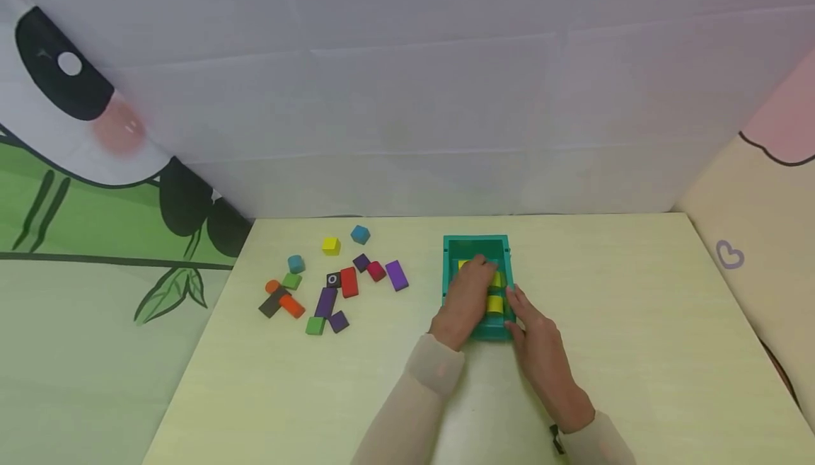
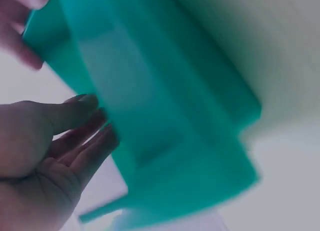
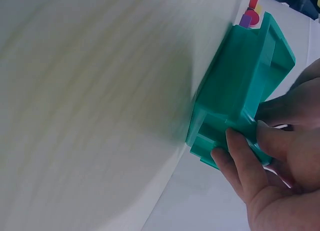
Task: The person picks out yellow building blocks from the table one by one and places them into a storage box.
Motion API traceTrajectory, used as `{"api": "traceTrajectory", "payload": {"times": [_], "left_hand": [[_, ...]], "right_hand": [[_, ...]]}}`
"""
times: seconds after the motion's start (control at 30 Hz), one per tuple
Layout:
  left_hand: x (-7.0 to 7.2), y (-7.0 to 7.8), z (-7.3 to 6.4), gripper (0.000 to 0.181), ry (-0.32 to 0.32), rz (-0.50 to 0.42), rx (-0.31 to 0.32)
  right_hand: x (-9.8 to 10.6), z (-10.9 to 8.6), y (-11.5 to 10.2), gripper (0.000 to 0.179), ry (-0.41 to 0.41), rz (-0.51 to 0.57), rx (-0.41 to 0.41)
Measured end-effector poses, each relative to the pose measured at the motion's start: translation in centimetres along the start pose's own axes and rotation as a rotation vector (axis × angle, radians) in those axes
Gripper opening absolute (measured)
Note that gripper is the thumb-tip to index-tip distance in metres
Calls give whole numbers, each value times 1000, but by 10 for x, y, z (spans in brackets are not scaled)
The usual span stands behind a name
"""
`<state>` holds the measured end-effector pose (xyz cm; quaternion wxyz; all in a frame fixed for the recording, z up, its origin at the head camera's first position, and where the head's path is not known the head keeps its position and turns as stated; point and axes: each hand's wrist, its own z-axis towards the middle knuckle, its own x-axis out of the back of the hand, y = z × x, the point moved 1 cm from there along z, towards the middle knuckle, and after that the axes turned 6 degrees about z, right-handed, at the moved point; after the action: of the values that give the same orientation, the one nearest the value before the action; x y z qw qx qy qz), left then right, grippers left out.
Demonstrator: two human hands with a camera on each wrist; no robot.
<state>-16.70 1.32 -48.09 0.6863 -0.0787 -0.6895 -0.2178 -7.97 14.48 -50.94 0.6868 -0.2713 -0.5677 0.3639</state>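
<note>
A teal plastic box (image 1: pixel 476 238) stands on the table with yellow blocks (image 1: pixel 494 305) inside, at least one with a rounded side. My left hand (image 1: pixel 467 299) reaches over the box's left side, its fingers down among the yellow blocks. In the left wrist view the box (image 2: pixel 165 81) hides its fingertips, and I cannot tell whether they pinch a block. At the box's right side, my right hand (image 1: pixel 544 352) grips the wall near the front. The right wrist view has that thumb at the rim of the box (image 3: pixel 225 86) and the fingers against the outside.
Left of the box lie scattered loose blocks: a purple one (image 1: pixel 397 275), a red one (image 1: pixel 349 282), a yellow cube (image 1: pixel 331 245), a blue one (image 1: pixel 360 234), a green one (image 1: pixel 315 325) and several more. A white cloth backdrop (image 1: pixel 407 118) rises behind the table's far edge.
</note>
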Motion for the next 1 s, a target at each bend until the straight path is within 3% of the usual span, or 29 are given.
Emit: {"api": "traceTrajectory", "payload": {"times": [0.23,0.43,0.73,1.0], "left_hand": [[26,-16,-7,37,130,-60,-8],[38,-44,-14,31,240,-131,32],[47,-79,-25,34,245,-139,184],[47,-109,-32,33,276,-132,229]], "right_hand": [[0,1,1,69,-17,-9,-16],[1,2,1,69,-44,-9,-59],[1,2,0,69,-62,-18,-91],[1,2,1,69,-67,-14,-96]]}}
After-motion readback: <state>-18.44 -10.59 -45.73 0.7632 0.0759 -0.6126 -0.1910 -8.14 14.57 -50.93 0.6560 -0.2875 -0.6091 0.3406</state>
